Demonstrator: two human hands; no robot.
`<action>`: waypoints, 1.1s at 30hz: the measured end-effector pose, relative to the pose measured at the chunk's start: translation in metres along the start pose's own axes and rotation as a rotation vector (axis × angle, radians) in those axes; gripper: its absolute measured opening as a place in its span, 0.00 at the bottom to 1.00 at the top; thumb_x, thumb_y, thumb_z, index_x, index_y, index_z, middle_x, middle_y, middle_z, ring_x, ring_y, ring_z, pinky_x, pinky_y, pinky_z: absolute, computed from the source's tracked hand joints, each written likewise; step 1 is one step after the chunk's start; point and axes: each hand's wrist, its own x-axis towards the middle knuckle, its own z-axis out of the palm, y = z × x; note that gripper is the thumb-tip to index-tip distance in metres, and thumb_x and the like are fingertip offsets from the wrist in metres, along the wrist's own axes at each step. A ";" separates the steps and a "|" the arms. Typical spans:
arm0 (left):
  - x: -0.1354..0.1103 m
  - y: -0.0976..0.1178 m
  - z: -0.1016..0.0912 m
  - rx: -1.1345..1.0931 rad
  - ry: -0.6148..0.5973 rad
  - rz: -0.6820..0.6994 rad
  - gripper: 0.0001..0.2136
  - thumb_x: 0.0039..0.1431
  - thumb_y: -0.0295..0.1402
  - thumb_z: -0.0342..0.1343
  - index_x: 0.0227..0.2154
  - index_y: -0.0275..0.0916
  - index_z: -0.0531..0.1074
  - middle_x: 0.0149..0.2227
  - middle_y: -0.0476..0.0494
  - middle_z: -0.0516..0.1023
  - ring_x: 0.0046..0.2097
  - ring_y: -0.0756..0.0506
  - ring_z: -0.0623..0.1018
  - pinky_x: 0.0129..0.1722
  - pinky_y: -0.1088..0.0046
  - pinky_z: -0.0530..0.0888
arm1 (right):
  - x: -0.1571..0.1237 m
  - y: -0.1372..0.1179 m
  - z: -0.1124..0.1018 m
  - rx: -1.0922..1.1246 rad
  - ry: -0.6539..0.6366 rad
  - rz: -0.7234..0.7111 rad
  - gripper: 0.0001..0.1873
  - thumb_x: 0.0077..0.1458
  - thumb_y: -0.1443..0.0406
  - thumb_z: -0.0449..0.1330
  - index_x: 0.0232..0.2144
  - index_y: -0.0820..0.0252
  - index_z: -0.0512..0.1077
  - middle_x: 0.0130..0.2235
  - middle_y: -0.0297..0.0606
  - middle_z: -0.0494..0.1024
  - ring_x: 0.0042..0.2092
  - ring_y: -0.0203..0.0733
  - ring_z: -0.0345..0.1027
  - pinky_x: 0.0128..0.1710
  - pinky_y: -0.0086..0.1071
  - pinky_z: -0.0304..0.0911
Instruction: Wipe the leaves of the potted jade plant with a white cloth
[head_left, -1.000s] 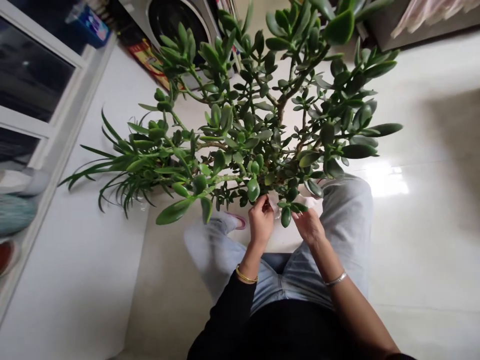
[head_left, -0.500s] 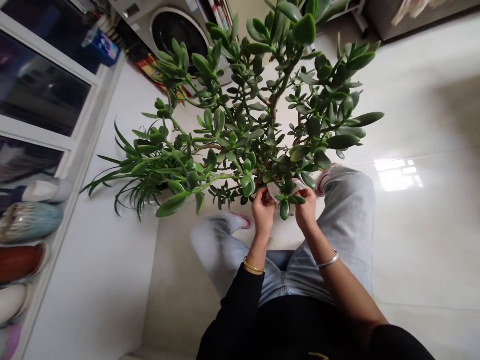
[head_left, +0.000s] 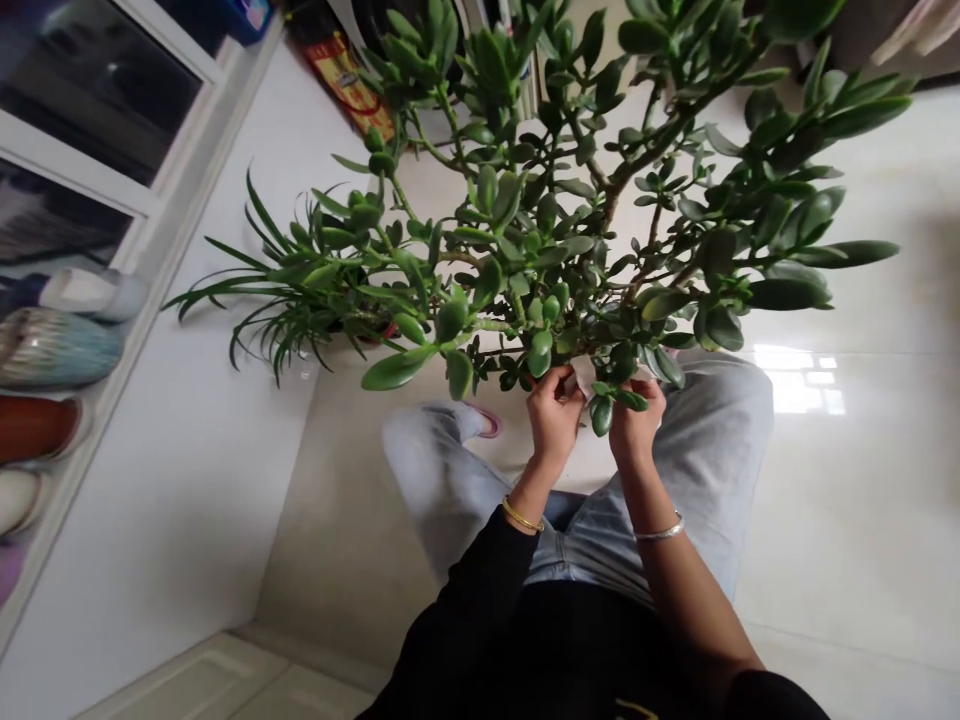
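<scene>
A big jade plant (head_left: 570,210) with thick green leaves fills the upper middle of the view. My left hand (head_left: 553,418) is closed in a pinch on a small white cloth or tissue (head_left: 583,378) at the plant's lowest leaves. My right hand (head_left: 636,425) is right beside it, fingers curled around a low leaf sprig (head_left: 609,400). A gold bangle sits on my left wrist and a silver one on my right. My legs in light jeans show below the hands.
A spiky, thin-leaved plant (head_left: 300,290) stands to the left against a white wall. Shoes (head_left: 52,345) line a shelf at the far left. A red and yellow package (head_left: 349,75) lies at the top. Glossy white floor (head_left: 840,470) spreads to the right.
Both hands have come closer together under the low leaves, the right one now closed on the sprig. The camera has shifted, so the plant sits higher and further right in view.
</scene>
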 end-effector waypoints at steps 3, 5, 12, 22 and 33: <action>-0.004 -0.002 -0.004 0.057 0.002 0.040 0.03 0.57 0.25 0.57 0.30 0.39 0.73 0.25 0.52 0.74 0.28 0.51 0.71 0.32 0.77 0.68 | 0.002 0.001 -0.004 -0.012 -0.001 -0.012 0.13 0.53 0.56 0.67 0.29 0.60 0.75 0.29 0.29 0.76 0.30 0.32 0.68 0.34 0.27 0.65; -0.006 -0.003 -0.004 0.067 0.010 0.074 0.06 0.57 0.24 0.55 0.27 0.39 0.71 0.24 0.52 0.72 0.28 0.51 0.69 0.32 0.77 0.67 | 0.003 0.001 -0.005 -0.018 -0.014 -0.014 0.13 0.54 0.56 0.66 0.29 0.60 0.75 0.29 0.29 0.75 0.31 0.32 0.69 0.36 0.28 0.66; -0.005 0.000 0.009 -0.061 0.003 0.077 0.05 0.57 0.27 0.61 0.37 0.40 0.75 0.31 0.49 0.78 0.30 0.50 0.72 0.34 0.75 0.70 | 0.003 -0.009 -0.002 -0.051 -0.043 -0.019 0.11 0.47 0.61 0.70 0.30 0.60 0.75 0.31 0.29 0.78 0.32 0.33 0.70 0.38 0.29 0.67; -0.006 -0.007 0.010 -0.177 -0.105 0.021 0.07 0.59 0.21 0.56 0.35 0.38 0.77 0.31 0.47 0.81 0.33 0.49 0.78 0.38 0.75 0.75 | 0.005 -0.023 -0.002 -0.076 -0.076 -0.044 0.12 0.40 0.63 0.71 0.22 0.60 0.71 0.24 0.27 0.72 0.27 0.31 0.64 0.30 0.27 0.65; 0.001 -0.006 0.010 -0.493 -0.059 -0.186 0.04 0.53 0.22 0.60 0.27 0.36 0.77 0.26 0.51 0.78 0.29 0.52 0.73 0.30 0.79 0.70 | 0.011 -0.022 -0.003 -0.127 -0.053 -0.124 0.11 0.43 0.63 0.70 0.24 0.58 0.71 0.26 0.29 0.75 0.29 0.35 0.69 0.31 0.30 0.71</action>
